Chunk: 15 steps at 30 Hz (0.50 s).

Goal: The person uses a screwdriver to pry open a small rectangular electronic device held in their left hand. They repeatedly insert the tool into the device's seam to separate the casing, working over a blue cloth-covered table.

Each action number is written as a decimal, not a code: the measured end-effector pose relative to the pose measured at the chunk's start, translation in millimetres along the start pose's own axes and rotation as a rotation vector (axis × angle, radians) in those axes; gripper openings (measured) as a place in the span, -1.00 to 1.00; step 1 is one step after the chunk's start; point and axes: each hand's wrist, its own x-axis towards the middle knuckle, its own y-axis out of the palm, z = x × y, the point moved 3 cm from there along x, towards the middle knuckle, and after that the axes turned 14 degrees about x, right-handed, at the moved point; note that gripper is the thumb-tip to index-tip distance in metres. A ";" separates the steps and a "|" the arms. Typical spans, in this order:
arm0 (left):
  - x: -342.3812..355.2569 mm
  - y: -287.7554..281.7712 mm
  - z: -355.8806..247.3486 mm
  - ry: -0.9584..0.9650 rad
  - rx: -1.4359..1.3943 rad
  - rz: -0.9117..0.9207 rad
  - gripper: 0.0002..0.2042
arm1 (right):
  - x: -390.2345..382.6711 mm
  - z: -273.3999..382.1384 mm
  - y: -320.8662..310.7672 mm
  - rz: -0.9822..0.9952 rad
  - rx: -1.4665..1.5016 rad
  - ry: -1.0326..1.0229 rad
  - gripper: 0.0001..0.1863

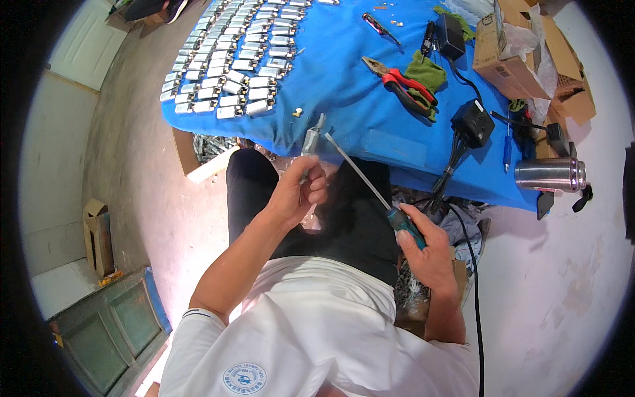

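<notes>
White shirt cloth [317, 298] with a round blue emblem lies nearest, below the fingers of both hands. The left hand [301, 188] has its fingers curled together, clamped on the lower end of a narrow silvery metal part [310, 141], which sticks up past the knuckles. To its right, the right hand [428, 248] has its fingers wrapped round the blue-and-black handle of a long-shafted screwdriver [399, 220] — its tip slants up beside the metal part, a slight gap apparently between them. Beyond the left fingers, rows of small silver box-shaped metal pieces [229, 86] cover part of a blue cloth-covered table [331, 73]. Beyond the right fingers lie red-and-black-handled pliers [401, 85] and a green rag [426, 73] — farther right, a steel flask [549, 175].
</notes>
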 end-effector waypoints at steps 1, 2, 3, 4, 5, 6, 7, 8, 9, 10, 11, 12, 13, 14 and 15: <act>-3.7 2.1 -2.2 -0.031 -0.018 -0.007 -0.68 | -0.5 3.7 -0.1 0.014 -0.005 -0.002 -0.59; -5.5 3.0 -4.0 -0.038 -0.001 0.004 -0.68 | -0.9 5.8 -0.4 0.027 -0.013 -0.007 -0.59; -6.6 3.4 -5.4 -0.045 0.016 0.014 -0.67 | -1.6 5.9 -0.8 0.029 -0.020 -0.031 -0.60; -7.1 3.1 -5.8 -0.051 0.034 0.024 -0.67 | -2.6 5.5 -1.4 0.031 -0.026 -0.054 -0.60; -6.8 2.5 -6.3 -0.061 0.020 0.053 -0.67 | -3.4 6.0 -2.6 0.031 -0.034 -0.079 -0.60; -6.4 0.8 -6.7 -0.071 0.006 0.082 -0.66 | -5.1 6.8 -4.1 0.043 -0.035 -0.070 -0.60; -5.9 0.0 -6.9 -0.081 -0.007 0.111 -0.66 | -7.3 8.4 -5.8 0.055 -0.037 -0.061 -0.60; -4.6 -0.1 -7.2 -0.089 0.021 0.108 -0.66 | -8.0 9.4 -7.1 0.066 -0.038 -0.054 -0.60; -3.2 -0.1 -7.7 -0.097 0.048 0.105 -0.66 | -7.5 10.3 -7.8 0.065 -0.030 -0.076 -0.60; -2.0 0.2 -8.4 -0.105 0.076 0.102 -0.65 | -6.9 11.1 -8.4 0.064 -0.022 -0.099 -0.61; 0.0 1.9 -9.6 -0.115 0.108 0.110 -0.65 | -6.4 11.8 -9.4 0.061 -0.014 -0.121 -0.61; 2.2 4.2 -10.8 -0.124 0.141 0.117 -0.65 | -5.5 12.5 -10.4 0.060 -0.012 -0.119 -0.61; 4.0 6.5 -11.4 -0.134 0.173 0.124 -0.65 | -4.5 13.6 -11.3 0.058 -0.009 -0.116 -0.61; 5.3 7.3 -10.7 -0.134 0.181 0.126 -0.65 | -3.3 14.1 -11.5 0.059 -0.006 -0.114 -0.62; 6.9 8.1 -9.5 -0.134 0.190 0.128 -0.65 | -2.0 14.7 -11.9 0.059 -0.026 -0.117 -0.62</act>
